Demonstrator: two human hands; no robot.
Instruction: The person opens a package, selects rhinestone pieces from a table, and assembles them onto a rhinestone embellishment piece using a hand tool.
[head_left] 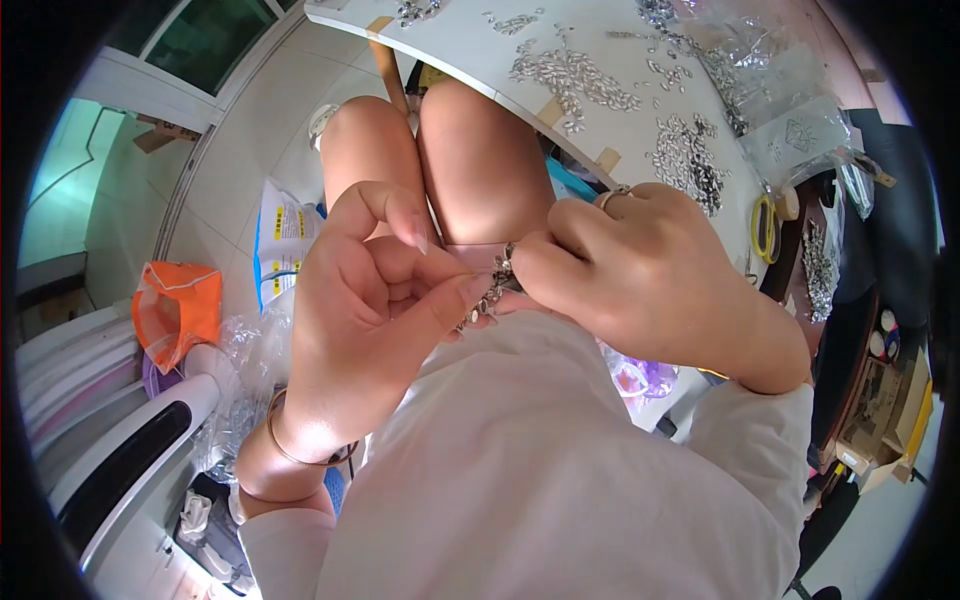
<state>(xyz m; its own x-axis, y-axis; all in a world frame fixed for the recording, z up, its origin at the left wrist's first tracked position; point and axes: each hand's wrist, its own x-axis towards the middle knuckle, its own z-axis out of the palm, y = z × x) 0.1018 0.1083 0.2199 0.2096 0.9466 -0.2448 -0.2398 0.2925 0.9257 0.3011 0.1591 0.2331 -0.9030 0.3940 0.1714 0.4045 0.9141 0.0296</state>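
Note:
A short rhinestone chain (494, 291), with clear stones in dark metal settings, stretches between my two hands above my lap. Thumb and fingers of my left hand (375, 290) pinch its lower part, while the index finger is raised and curved away. My right hand (635, 265) is closed on the upper end, its fingers curled under and hiding that end. Whether a small tool or a loose stone is also in the right fingers cannot be seen.
The white table (470, 45) ahead carries piles of clear stones (575, 80) and silvery pieces (690, 165). Yellow-handled scissors (766, 228) and clear plastic bags (795, 130) lie at its right. An orange bag (177, 310) stands at left, with a cardboard box (880, 415) at far right.

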